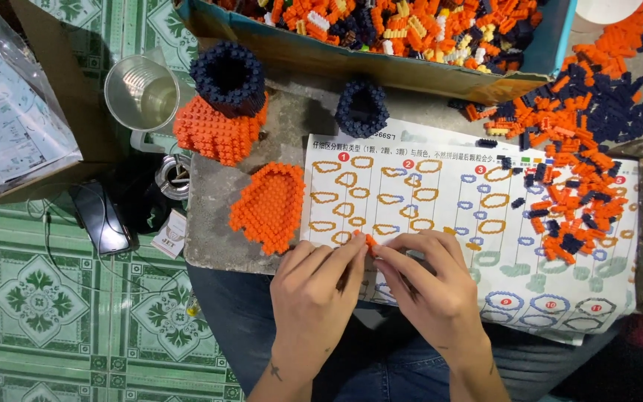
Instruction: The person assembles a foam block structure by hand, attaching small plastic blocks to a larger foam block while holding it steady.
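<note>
Tiny orange brick piece (370, 242), only a small bit of it showing betw. fingertips, sits at the near edge of the bench, over the bottom left of the instruction sheet (470, 223). Left hand (314, 290) and right hand (429, 279) meet on it, both pinching it w/ thumb and forefinger, other fingers loosely curled; can't tell if it's 1 brick or a couple joined.

Sheet is white w/ rows of orange, blue and green ring outlines, lying flat on the bench (213, 223), a grey slab.

Just left of the hands: 1 flat orange brick panel (269, 205), rounded, studs up. Farther left: 1 orange block body w/ dark navy collar (225, 104), standing upright. Next to it, 1 smaller navy ring (361, 108).

Right side of sheet: loose pile of orange and navy bricks (582, 134), too many to count. Far edge: 1 cardboard box (381, 63) full of mixed bricks.

Off the bench, left: 1 clear plastic cup (141, 93), 1 black device (102, 216) on green tiled floor (39, 298), 1 clear bag w/ papers (9, 119).
</note>
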